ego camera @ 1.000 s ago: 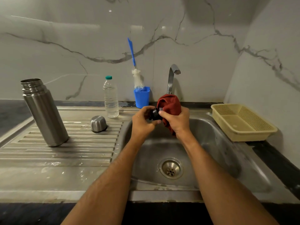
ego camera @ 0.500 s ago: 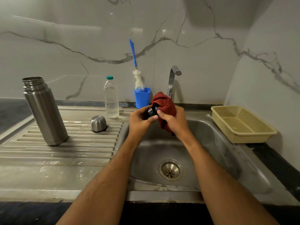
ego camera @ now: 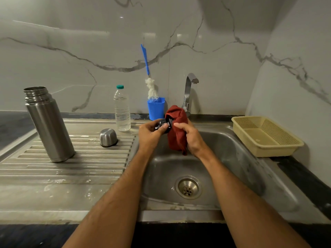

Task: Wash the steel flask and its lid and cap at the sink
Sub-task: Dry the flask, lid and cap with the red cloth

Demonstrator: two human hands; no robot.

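Left hand pinches the small black plastic lid over the steel sink's back-left corner; right hand grips a dark red cloth against it. I'd turn the lid slowly, working cloth into the grooves.

Flask upright at the left of the draining board; cap to its right; water bottle behind the cap. Brush holder between bottle and tap, at the wall. Sink right of the board; basket on the bench at far right. Left hand with lid and right hand with cloth above the sink.
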